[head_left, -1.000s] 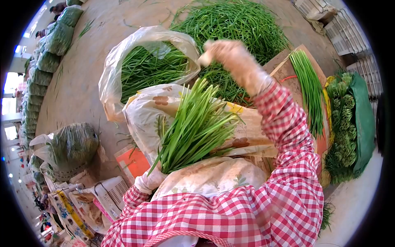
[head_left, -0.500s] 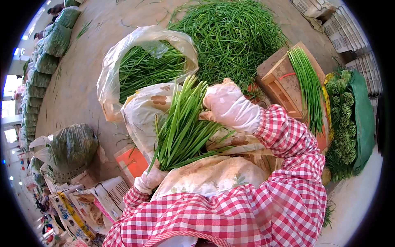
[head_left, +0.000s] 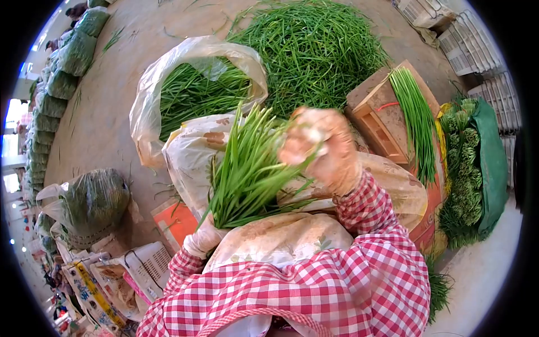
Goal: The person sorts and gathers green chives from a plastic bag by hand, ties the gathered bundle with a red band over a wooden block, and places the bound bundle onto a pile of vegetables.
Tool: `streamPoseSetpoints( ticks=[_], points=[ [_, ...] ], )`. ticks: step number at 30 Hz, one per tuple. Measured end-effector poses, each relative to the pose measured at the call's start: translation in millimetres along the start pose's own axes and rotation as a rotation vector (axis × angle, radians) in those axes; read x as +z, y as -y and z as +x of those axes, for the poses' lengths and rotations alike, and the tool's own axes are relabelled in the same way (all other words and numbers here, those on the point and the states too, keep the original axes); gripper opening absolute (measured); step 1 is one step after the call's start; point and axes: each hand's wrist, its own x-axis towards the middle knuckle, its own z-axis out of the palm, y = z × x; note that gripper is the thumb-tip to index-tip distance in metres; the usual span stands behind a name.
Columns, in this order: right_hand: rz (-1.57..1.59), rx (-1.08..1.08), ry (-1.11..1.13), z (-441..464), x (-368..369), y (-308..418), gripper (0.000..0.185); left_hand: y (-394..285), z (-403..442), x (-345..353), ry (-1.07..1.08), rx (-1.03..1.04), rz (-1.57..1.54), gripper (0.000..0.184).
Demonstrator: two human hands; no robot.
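A loose bunch of long green stems [head_left: 241,168] stands upright over my lap, fanned out at the top. Its lower end is held in my gloved left hand [head_left: 205,237], whose fingers are partly hidden by the leaves. My gloved right hand [head_left: 321,147] is beside the tips on the right, smeared by motion, so its fingers cannot be made out. Under the bunch lies a stained, patterned apron [head_left: 292,233]. Ahead, an open plastic bag [head_left: 147,121] holds more green stems.
A big heap of green stems [head_left: 314,53] lies on the floor ahead. On the right are a wooden box [head_left: 379,126] with a neat bundle [head_left: 414,121], stacked bundles by a green cloth [head_left: 489,168], and crates [head_left: 469,45]. Filled bags [head_left: 95,205] stand left.
My right hand came down from above the heap to the bunch's tips, then moved slightly right, where it now blurs. My left hand still holds the bunch, nearly in place.
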Motion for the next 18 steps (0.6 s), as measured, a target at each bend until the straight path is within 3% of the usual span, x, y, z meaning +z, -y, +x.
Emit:
streamPoseSetpoints(
  ticks=[3,4,5,7,8,10,11,12,14,16,17,18],
  points=[
    [-0.017,-0.306,0.052,0,15,37,0.021,-10,-20,-6,-0.013,0.038,0.007,0.035],
    [0.111,-0.205,0.397,2,20,63,0.020,-12,-27,-8,-0.018,0.041,0.005,0.035],
    [0.058,-0.201,0.492,0,23,87,0.021,-15,-34,-9,-0.032,0.028,-0.013,0.035],
    [-0.243,-0.367,0.450,-13,30,111,0.018,-19,-40,-10,-0.060,0.010,-0.046,0.034],
    [-0.239,-0.367,0.454,-12,24,114,0.018,-21,-43,-12,-0.082,-0.008,-0.066,0.034],
    [-1.297,-0.792,-0.224,-6,3,116,0.016,-25,-42,-17,-0.118,-0.037,-0.111,0.033],
    [-1.297,-0.793,-0.224,-7,-13,111,0.016,-28,-42,-22,-0.012,-0.087,-0.191,0.032],
    [-1.541,-0.595,-0.362,-7,-37,103,0.016,-30,-41,-25,0.095,-0.134,-0.270,0.031],
    [-1.982,-0.134,-0.633,-1,-54,91,0.046,-40,-39,-15,0.054,-0.110,-0.229,0.032],
    [-1.457,0.087,-0.304,1,-39,48,0.058,-43,-37,-12,0.059,-0.075,-0.318,0.036],
    [-1.518,-0.068,-0.129,9,-59,21,0.060,-43,-33,-11,0.068,-0.076,-0.259,0.052],
    [-1.436,-0.002,-0.036,14,-61,8,0.061,-46,-30,-9,0.068,-0.075,-0.256,0.052]
  ],
)
